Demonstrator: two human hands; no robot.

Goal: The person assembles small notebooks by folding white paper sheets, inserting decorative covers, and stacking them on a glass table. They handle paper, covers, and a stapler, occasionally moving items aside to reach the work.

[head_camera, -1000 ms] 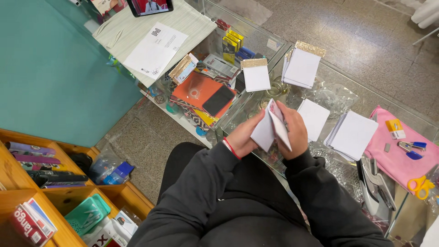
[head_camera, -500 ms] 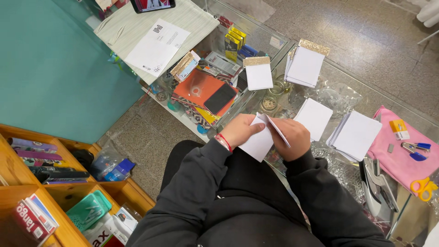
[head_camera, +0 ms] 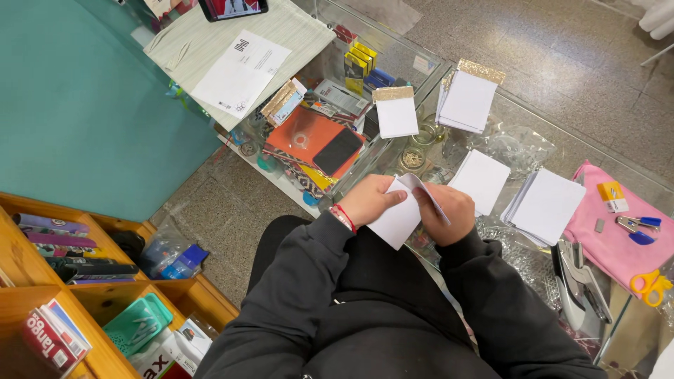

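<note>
White paper sheets (head_camera: pixel 397 219) between both hands (head_camera: pixel 414 203)

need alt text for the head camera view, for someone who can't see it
Seen from above, a person in a black top holds a small stack of white paper sheets between the left hand and right hand over a glass counter. More white paper stacks, gold-topped notepads, a pink cloth and yellow-handled scissors lie on it.

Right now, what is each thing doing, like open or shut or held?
Left hand: fingers closed on the paper bundle.
Right hand: gripping the bundle's other edge.
Paper bundle: held up, sheets parted at top.
Yellow scissors: lying on the pink cloth.
Gold-topped notepad: closed, lying flat.
</note>
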